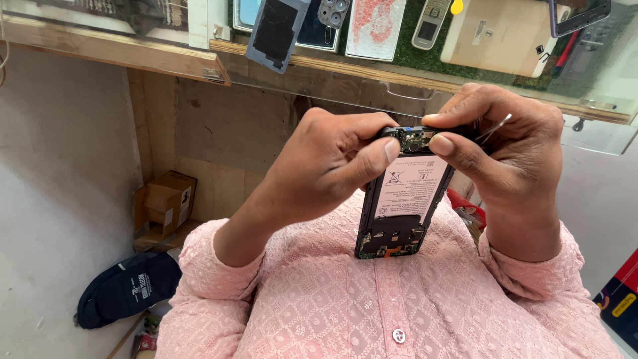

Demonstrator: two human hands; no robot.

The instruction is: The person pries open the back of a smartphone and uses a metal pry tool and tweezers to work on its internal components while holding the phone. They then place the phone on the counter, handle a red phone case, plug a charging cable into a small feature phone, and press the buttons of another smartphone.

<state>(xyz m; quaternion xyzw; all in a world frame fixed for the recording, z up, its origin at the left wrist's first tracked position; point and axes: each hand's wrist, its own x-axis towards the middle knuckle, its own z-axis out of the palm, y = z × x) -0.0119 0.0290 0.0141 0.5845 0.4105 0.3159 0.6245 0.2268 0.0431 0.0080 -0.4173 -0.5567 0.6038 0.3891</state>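
head view. opened smartphone (403, 199), back cover off, held upright in front of the pink embroidered shirt (345, 299), its white battery label facing the camera. all places below are taken from this phone.

left hand (325, 166) at the phone's upper left edge: fingers curled shut around the top corner, thumb pressed flat on the upper part of the battery.

right hand (505, 146) at the phone's upper right: fingers closed over the top edge, thumb tip resting just beside the camera module. a thin metal tool (495, 127), possibly tweezers, sticks out of this hand to the phone's right; its tip is too small to read.

above the phone: wooden counter edge (345, 70) with a glass top, a loose grey back cover (276, 30) and a small keypad handset (430, 21) lying on it.

left of the phone, lower down: cardboard box (166, 203) against the wall, dark blue bag (126, 289) beneath it on the floor.
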